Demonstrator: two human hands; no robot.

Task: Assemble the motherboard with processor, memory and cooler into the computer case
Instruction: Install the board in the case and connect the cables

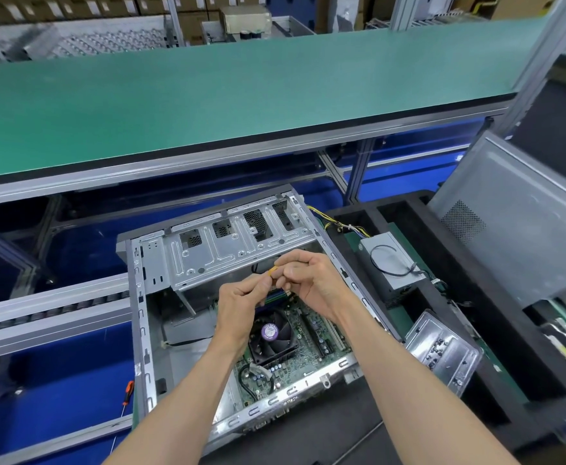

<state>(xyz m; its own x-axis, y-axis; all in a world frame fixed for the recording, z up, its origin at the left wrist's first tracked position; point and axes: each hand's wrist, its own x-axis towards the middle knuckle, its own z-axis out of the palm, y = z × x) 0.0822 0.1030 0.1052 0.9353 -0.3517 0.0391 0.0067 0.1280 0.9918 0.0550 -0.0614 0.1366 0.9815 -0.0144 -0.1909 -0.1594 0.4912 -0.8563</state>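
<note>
Left hand point(241, 298) pinches yellow connector point(271, 272) | right hand point(312, 280) pinches it too | above motherboard point(295, 357)

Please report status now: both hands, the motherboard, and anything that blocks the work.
Left hand and right hand pinch a small yellow piece above the case. Motherboard with cooler lies inside. Nothing seen blocking; screwdriver lies left of the case.

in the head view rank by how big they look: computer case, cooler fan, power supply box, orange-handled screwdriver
1. computer case, by far the largest
2. power supply box
3. cooler fan, near the power supply box in size, so that order is unsure
4. orange-handled screwdriver, the thinnest
</note>
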